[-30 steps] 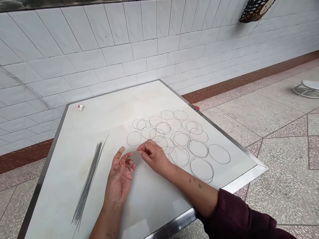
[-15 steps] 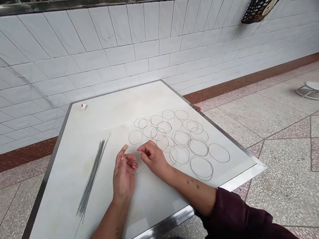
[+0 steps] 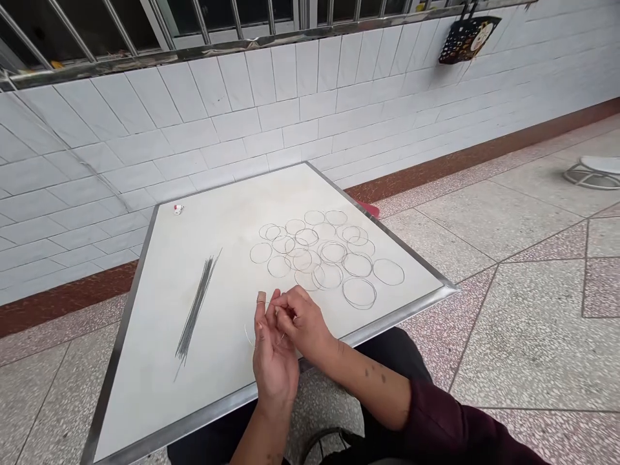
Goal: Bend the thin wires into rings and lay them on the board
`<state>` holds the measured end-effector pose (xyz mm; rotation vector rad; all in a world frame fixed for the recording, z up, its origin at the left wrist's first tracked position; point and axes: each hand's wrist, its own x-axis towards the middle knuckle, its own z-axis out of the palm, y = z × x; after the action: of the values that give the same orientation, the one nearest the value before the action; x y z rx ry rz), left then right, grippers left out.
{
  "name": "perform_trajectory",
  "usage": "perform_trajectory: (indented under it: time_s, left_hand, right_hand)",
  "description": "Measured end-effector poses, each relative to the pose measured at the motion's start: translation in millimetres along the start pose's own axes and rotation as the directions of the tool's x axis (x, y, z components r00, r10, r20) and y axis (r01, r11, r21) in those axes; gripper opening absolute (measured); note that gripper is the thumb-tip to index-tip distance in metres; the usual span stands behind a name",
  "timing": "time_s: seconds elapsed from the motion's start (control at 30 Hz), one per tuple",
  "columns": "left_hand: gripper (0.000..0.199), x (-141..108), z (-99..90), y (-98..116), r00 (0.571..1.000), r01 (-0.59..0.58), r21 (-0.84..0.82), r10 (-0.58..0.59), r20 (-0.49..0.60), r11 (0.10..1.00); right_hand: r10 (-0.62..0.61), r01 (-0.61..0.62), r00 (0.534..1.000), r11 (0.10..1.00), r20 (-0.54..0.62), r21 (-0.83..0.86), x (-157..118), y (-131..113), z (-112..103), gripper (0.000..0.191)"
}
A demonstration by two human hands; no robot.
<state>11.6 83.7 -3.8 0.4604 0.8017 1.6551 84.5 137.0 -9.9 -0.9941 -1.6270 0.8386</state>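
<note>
Right hand [image 3: 305, 326] and left hand [image 3: 276, 365] together, one curved wire [image 3: 247, 334] between them, above the table's [image 3: 145, 387] near edge.
The right hand's thumb and fingertips pinch the wire; the left hand is half open, palm up, its grip unclear. Beyond: one bundle of straight wires [image 3: 196, 311] left, roughly twenty overlapping wire rings [image 3: 321, 252] right; farthest, one small red-and-white item [image 3: 179, 209].
</note>
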Motion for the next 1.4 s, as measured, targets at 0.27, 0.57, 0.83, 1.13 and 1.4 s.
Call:
perform_trajectory:
  time_s: [0.27,0.57,0.83,1.13,1.4]
  left_hand:
    - [0.060,-26.9,4.5,2.6,0.998,-0.022,0.028,0.023,-0.055,0.999]
    - [0.051,-39.7,-3.6,14.4,0.997,-0.021,-0.028,0.019,-0.077,0.999]
    - [0.066,-56.2,-19.3,41.5,0.963,0.271,-0.161,-0.265,0.053,0.949]
    - [0.049,-70.9,-40.8,32.2,0.827,0.552,-0.043,-0.541,0.154,0.832]
    - [0.026,-73.3,-57.4,28.7,0.893,0.450,-0.034,-0.450,0.004,0.892]
  right_hand:
    - [0.020,-0.021,1.000,0.998,0.009,0.062,-29.1,-15.0,-3.5,0.018]
    - [-0.026,0.024,0.999,0.998,0.034,0.058,-31.4,-15.9,11.7,0.019]
    - [-0.213,0.223,0.920,0.975,0.329,0.010,-25.4,-17.4,-13.3,0.022]
    - [-0.308,0.423,0.738,0.904,0.600,-0.057,-27.8,-9.4,-38.2,0.017]
    - [-0.341,0.424,0.702,0.906,0.626,0.018,-27.8,-14.5,-43.4,0.018]
